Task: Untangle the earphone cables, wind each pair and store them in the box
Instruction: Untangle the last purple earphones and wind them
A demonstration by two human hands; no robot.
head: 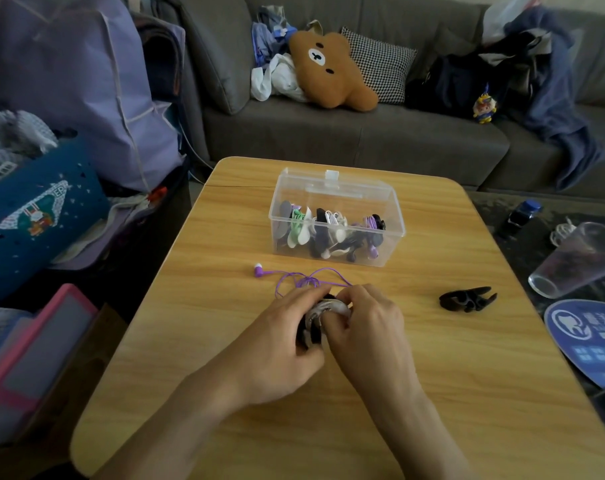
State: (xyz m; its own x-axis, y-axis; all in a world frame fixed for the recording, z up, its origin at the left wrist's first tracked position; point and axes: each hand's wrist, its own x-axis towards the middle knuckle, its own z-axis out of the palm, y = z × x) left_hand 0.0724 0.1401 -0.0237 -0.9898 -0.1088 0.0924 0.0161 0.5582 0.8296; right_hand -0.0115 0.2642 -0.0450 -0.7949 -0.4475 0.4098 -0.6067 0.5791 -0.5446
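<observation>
Lying just before the clear box [335,220], a purple earphone cable [304,278] is fed toward a winder [320,320] gripped by both left hand [287,337] and right hand [367,323]; its earbud [259,270] trails leftward.

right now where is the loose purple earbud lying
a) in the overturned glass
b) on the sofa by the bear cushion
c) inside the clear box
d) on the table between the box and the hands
d: the purple earbud lies on the bare wooden table, just in front of the clear box, its cable trailing back to the left hand and right hand.
</observation>
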